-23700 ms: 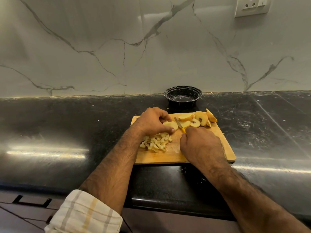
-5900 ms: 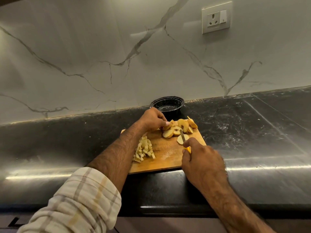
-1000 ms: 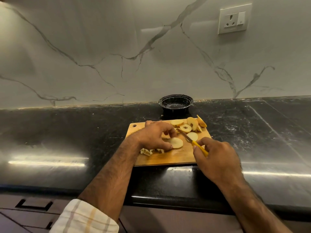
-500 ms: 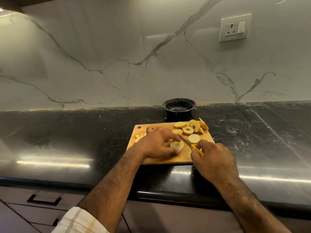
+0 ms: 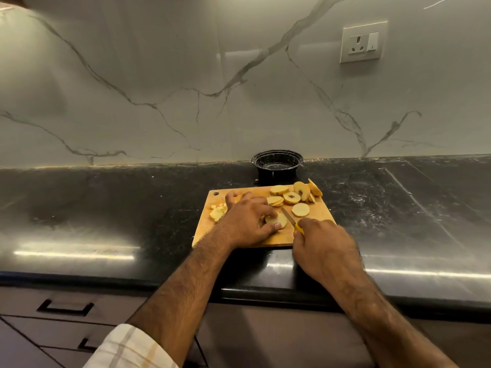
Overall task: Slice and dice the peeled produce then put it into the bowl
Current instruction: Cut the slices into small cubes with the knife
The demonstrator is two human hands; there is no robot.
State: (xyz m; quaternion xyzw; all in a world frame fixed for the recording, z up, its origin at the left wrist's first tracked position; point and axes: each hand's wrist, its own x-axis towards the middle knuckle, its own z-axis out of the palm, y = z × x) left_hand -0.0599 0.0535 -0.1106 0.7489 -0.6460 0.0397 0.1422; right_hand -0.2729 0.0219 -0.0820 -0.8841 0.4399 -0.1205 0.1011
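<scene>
Produce lies all over your wooden cutting board (image 5: 316, 229), which sits on the dark counter (image 5: 106, 208). At the left edge of the board is a small pile of diced pieces (image 5: 218, 212), just beside your left hand. Your left hand (image 5: 247, 221) rests on the board with its fingers curled down, and the thumb and fingertips pinch one round slice (image 5: 279, 220) to hold it flat. The blade of the knife (image 5: 289, 215) lies right against that slice, on its right side. Your right hand (image 5: 322, 244) is wrapped tight round the knife's yellow handle, near the front edge of the board. Behind the knife lies one more flat slice (image 5: 300, 209) by itself. At the back right of the board is a bunch of round slices (image 5: 295, 193), some leaning on each other. The black bowl (image 5: 277, 162) stands just behind the board, against the marble wall (image 5: 186, 75). A white socket (image 5: 363, 42) is on the wall, up to the right.
</scene>
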